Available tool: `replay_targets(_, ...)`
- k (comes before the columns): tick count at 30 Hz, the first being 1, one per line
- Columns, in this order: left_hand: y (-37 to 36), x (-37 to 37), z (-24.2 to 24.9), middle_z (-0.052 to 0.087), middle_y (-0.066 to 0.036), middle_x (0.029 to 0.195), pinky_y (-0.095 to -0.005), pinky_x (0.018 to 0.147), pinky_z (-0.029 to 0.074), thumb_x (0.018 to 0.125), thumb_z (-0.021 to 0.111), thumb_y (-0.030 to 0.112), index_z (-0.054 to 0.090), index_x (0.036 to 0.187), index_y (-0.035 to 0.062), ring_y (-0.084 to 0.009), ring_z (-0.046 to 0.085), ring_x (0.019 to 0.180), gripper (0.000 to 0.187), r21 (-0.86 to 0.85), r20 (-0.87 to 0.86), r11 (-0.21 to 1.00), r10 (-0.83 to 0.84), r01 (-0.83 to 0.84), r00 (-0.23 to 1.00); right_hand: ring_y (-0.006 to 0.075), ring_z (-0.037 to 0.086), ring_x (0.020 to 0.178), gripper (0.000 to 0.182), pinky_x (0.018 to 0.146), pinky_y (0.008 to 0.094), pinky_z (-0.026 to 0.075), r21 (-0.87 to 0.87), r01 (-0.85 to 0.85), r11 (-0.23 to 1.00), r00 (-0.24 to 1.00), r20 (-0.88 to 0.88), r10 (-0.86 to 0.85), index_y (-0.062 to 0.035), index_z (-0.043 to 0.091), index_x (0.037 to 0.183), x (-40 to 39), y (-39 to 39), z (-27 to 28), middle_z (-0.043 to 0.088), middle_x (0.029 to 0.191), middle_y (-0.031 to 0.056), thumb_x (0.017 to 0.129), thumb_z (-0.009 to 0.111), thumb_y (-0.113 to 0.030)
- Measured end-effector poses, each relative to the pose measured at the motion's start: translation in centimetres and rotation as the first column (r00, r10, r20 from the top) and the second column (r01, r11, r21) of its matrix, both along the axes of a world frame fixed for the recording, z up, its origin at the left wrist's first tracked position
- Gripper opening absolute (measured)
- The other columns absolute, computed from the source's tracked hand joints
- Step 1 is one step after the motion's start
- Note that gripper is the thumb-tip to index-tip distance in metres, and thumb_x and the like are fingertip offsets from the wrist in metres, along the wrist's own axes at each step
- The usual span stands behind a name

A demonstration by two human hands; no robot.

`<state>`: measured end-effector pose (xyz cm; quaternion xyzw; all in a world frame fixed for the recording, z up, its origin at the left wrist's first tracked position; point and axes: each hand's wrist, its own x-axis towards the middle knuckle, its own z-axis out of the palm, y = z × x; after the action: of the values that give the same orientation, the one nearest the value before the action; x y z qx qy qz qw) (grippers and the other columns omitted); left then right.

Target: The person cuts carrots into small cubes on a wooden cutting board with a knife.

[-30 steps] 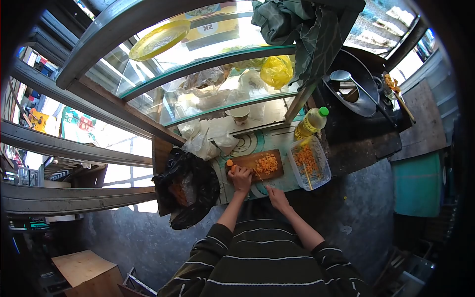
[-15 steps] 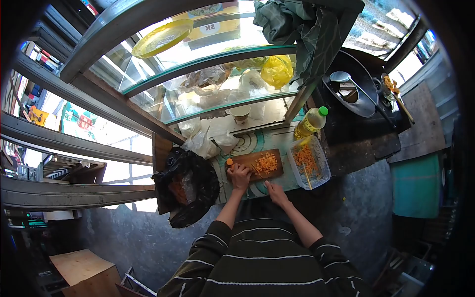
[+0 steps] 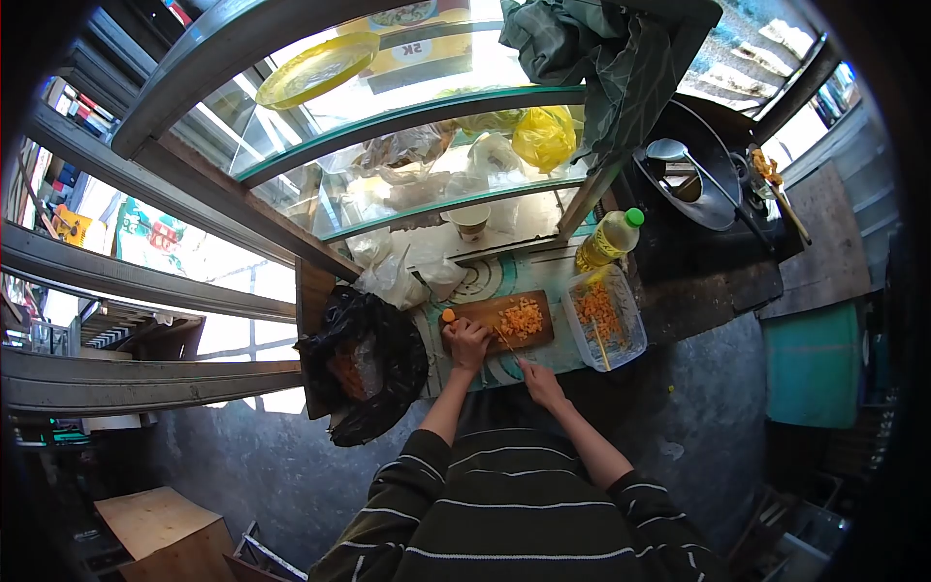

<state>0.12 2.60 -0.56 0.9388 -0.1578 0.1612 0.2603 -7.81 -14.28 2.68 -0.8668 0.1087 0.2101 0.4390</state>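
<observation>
A wooden cutting board (image 3: 543, 308) lies on the patterned table cover, with a heap of chopped orange pieces (image 3: 521, 320) on it. My left hand (image 3: 468, 343) is closed over the board's left part, gripping a carrot; an orange end (image 3: 448, 315) shows just beyond the fingers. My right hand (image 3: 540, 380) is wrapped round the handle of a knife (image 3: 507, 344), whose thin blade points up and left over the board, between my left hand and the chopped heap. Right of the board, a clear plastic container (image 3: 635, 335) holds more orange pieces and a yellowish stick.
A black plastic bag (image 3: 402, 359) stands left of the board. A bottle with a green cap (image 3: 611, 241) is behind the container. Farther right sit a wok (image 3: 713, 145) and a ladle (image 3: 666, 149). A glass case (image 3: 407, 218) with a paper cup (image 3: 471, 223) rises behind the board.
The whole view has shifted very slightly. Both hands keep nearly the same places at the board, and nothing has visibly been let go or picked up.
</observation>
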Motion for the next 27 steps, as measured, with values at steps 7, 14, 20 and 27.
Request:
replay_targets(7, -0.2, 0.0, 0.0, 0.057, 0.004, 0.068, -0.0404, 0.075, 0.026, 0.063, 0.068, 0.019, 0.063, 0.066, 0.0143, -0.0164, 0.051, 0.076, 0.007, -0.005, 0.026, 1.0, -0.001, 0.001, 1.0, 0.0438, 0.051, 0.088, 0.054, 0.072, 0.0483, 0.038, -0.074, -0.019, 0.997, 1.0, 0.019, 0.02, 0.0055, 0.058, 0.081, 0.3, 0.6, -0.3, 0.056, 0.082, 0.0287, 0.091, 0.032, -0.041)
replay_targets(14, 0.1, 0.4, 0.6, 0.055, 0.003, 0.067, -0.04, 0.075, 0.026, 0.064, 0.067, 0.022, 0.062, 0.065, 0.0139, -0.0168, 0.051, 0.075, 0.009, 0.0, 0.021, 0.999, -0.05, 0.05, 0.999, 0.0229, 0.051, 0.049, 0.056, 0.048, 0.0347, 0.04, 0.179, 0.115, 0.977, 0.966, -0.25, -0.068, -0.0015, 0.048, 0.063, 1.6, 0.2, -1.5, 0.05, 0.054, 0.0093, 0.09, 0.035, -0.049)
replay_targets(20, 0.3, 0.4, 0.4, 0.054, 0.003, 0.066, -0.0394, 0.074, 0.026, 0.063, 0.067, 0.021, 0.062, 0.065, 0.0142, -0.0169, 0.051, 0.074, 0.008, 0.032, 0.014, 0.998, -0.059, 0.059, 0.998, 0.013, 0.041, 0.042, 0.054, 0.041, 0.0287, 0.034, 0.272, 0.17, 0.947, 0.973, -0.196, -0.119, -0.005, 0.044, 0.059, 0.2, 0.0, -0.6, 0.042, 0.051, 0.0022, 0.089, 0.036, -0.05)
replay_targets(27, 0.1, 0.2, 0.6, 0.057, 0.003, 0.071, -0.0402, 0.078, 0.026, 0.066, 0.068, 0.024, 0.064, 0.067, 0.013, -0.0161, 0.051, 0.078, 0.011, -0.006, -0.064, 0.999, -0.046, 0.046, 0.997, 0.0425, 0.053, 0.08, 0.054, 0.068, 0.0437, 0.04, 0.099, 0.143, 0.985, 0.988, -0.071, -0.137, 0.0058, 0.053, 0.079, -1.7, -0.8, -1.4, 0.054, 0.075, 0.027, 0.09, 0.034, -0.042)
